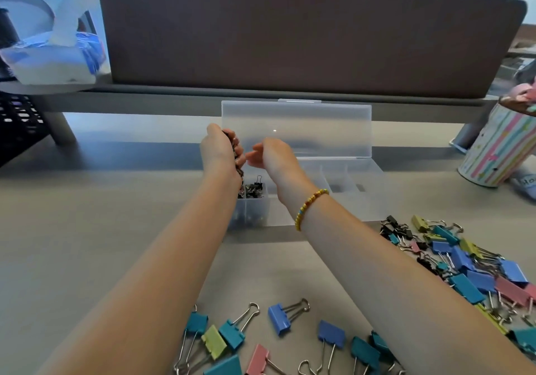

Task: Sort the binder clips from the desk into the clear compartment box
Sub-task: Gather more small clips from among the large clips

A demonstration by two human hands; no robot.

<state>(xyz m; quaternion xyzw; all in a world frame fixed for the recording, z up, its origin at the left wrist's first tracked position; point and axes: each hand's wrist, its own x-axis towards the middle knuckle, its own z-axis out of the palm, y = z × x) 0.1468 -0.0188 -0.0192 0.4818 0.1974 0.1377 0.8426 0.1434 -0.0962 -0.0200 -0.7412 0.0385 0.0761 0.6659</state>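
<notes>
Left hand [220, 148]: fingers curled round small black clips [232, 142], above the box's leftmost compartment.
Right hand [271, 154]: beside it, fingers loose, holding nothing.
Compartment box [359, 200]: lid raised, directly beneath both hands.

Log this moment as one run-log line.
left hand: grips black clips over box | right hand: open, beside | coloured clips: on desk
</notes>
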